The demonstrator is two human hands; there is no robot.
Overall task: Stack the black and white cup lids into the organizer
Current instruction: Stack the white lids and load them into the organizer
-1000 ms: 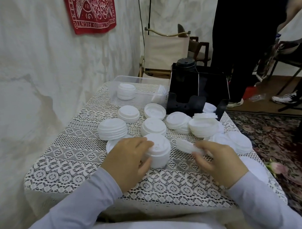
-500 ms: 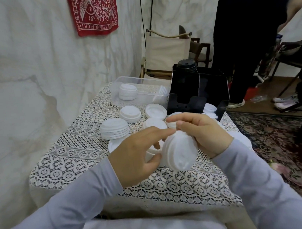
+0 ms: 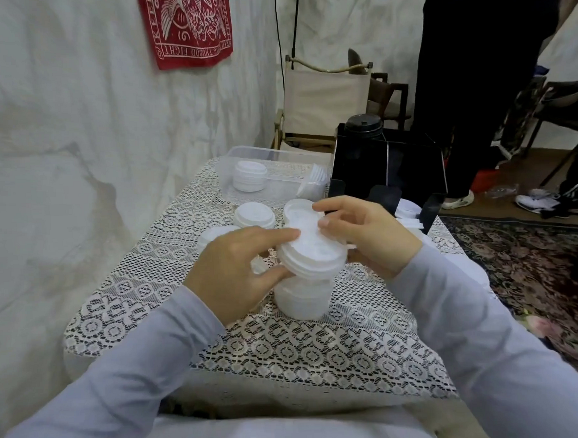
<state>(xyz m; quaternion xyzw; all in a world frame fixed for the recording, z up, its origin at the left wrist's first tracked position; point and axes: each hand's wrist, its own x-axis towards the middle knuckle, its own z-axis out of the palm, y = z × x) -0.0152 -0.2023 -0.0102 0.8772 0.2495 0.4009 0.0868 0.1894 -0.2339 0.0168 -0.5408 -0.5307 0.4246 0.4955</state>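
Both my hands hold a tilted batch of white cup lids (image 3: pixel 310 251) just above a stack of white lids (image 3: pixel 302 300) standing on the lace tablecloth. My left hand (image 3: pixel 237 269) grips the batch from the left, thumb below and index finger across its top. My right hand (image 3: pixel 363 232) pinches it from the right. The black organizer (image 3: pixel 387 169) stands behind, with black lids (image 3: pixel 364 126) stacked in its left slot. More white lids (image 3: pixel 254 215) lie between my hands and the organizer.
A clear plastic bin (image 3: pixel 276 176) with white lids stands at the table's far left. A folding chair (image 3: pixel 323 99) is behind the table. A person in black (image 3: pixel 473 81) stands at the right on a patterned rug (image 3: pixel 528 263).
My right hand carried the white lids from the right to the stack in front of me. Both hands now hold the batch tilted over that stack.
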